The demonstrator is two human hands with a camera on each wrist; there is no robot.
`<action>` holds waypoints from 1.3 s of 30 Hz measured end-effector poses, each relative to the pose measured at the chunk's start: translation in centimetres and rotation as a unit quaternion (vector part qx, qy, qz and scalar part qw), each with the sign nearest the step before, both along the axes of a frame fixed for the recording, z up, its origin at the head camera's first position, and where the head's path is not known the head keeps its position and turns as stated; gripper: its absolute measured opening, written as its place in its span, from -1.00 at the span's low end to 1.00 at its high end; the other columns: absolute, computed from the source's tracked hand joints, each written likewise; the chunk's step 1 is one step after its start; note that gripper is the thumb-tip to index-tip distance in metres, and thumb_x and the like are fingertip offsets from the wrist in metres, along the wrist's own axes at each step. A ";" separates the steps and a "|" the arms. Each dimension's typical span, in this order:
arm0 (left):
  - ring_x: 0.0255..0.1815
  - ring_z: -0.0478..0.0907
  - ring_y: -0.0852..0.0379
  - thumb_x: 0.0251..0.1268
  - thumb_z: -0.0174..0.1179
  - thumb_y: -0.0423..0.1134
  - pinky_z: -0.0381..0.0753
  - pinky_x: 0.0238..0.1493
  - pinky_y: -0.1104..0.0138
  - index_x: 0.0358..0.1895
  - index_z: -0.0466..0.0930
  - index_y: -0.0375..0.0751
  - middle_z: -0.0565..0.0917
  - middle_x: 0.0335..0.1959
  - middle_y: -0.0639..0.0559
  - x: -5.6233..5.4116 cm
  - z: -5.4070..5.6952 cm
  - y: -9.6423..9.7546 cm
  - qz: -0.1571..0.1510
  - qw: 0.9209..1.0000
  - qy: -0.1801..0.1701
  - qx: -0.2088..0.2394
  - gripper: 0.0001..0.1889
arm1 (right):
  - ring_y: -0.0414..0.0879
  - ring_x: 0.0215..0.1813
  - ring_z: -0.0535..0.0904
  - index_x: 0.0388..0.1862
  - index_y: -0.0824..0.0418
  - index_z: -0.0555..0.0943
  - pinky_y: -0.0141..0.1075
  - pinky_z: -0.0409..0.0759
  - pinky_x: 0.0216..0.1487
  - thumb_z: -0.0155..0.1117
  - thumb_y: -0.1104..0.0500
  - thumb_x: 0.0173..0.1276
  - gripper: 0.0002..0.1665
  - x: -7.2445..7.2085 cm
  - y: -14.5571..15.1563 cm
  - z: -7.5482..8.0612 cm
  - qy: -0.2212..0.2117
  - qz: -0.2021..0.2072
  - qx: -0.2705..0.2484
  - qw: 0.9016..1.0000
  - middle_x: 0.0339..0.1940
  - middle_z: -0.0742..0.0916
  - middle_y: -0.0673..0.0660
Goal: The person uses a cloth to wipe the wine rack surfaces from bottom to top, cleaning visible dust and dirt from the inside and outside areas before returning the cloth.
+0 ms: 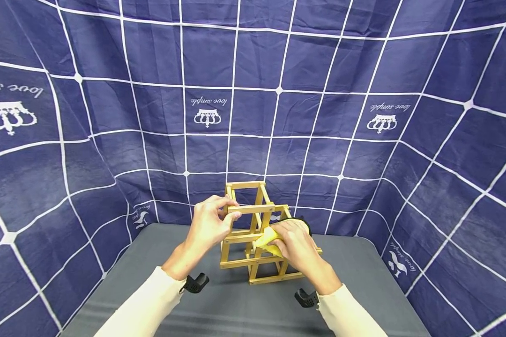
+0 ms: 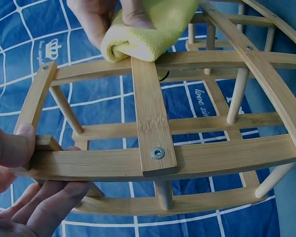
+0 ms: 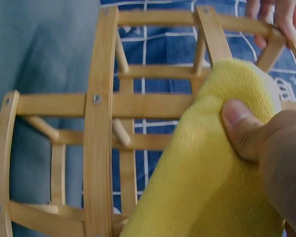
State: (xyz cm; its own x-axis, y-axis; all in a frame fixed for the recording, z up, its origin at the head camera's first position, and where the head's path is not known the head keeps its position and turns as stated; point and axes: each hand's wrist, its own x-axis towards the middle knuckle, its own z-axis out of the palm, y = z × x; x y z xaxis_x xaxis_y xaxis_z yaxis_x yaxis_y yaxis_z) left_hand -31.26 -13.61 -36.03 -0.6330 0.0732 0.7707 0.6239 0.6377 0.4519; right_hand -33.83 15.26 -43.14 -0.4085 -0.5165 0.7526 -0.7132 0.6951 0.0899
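Observation:
A light wooden rack (image 1: 240, 238) of slats, dowels and screws stands on the grey table in the head view. My left hand (image 1: 209, 222) grips its upper left corner, thumb on one side of the slat and fingers curled round the other, as the left wrist view shows beside a screwed slat (image 2: 150, 118). In my right hand (image 1: 295, 243) is a folded yellow cloth (image 3: 202, 163), with the thumb pressed into it. The cloth lies against the rack's slats on the right side. In the right wrist view, it covers part of the frame behind it.
A grey table (image 1: 236, 309) lies under the rack. Dark blue curtains with white grid lines (image 1: 253, 112) hang behind and along both sides. A black wrist mount (image 1: 197, 283) sticks out below the left sleeve, another (image 1: 306, 298) by the right sleeve.

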 end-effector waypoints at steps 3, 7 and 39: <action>-0.45 0.84 0.18 0.26 0.72 -0.39 0.76 -0.36 0.39 -0.13 0.95 -0.12 0.90 -0.14 -0.11 0.0 0.1 -0.2 0.001 1.000 0.002 -0.001 -0.82 | 0.05 0.08 0.89 0.05 0.15 0.85 0.06 0.82 0.28 0.83 0.04 0.17 -0.50 -0.1 -0.6 0.1 -0.002 -0.006 0.010 1.000 -0.03 0.96 0.04; -0.45 0.84 0.16 0.27 0.70 -0.39 0.77 -0.37 0.36 -0.12 0.96 -0.12 0.90 -0.13 -0.12 -0.1 0.3 -0.2 -0.006 1.000 -0.003 0.001 -0.82 | 0.05 0.11 0.86 0.04 0.06 0.86 0.13 0.76 0.41 0.85 -0.02 0.18 -0.51 -0.2 0.6 0.3 0.004 -0.042 0.025 0.999 0.00 0.96 0.01; -0.45 0.67 0.24 0.48 0.64 -0.28 0.50 -0.50 0.46 0.07 0.99 -0.03 0.97 0.04 -0.06 -0.2 1.0 -2.4 -0.060 0.996 -0.059 -0.015 -0.81 | 0.04 0.14 0.85 0.31 0.12 0.87 -0.06 0.77 0.16 0.72 0.07 0.36 -0.45 1.8 -7.7 -1.2 0.144 0.039 -0.088 0.985 0.11 0.94 0.05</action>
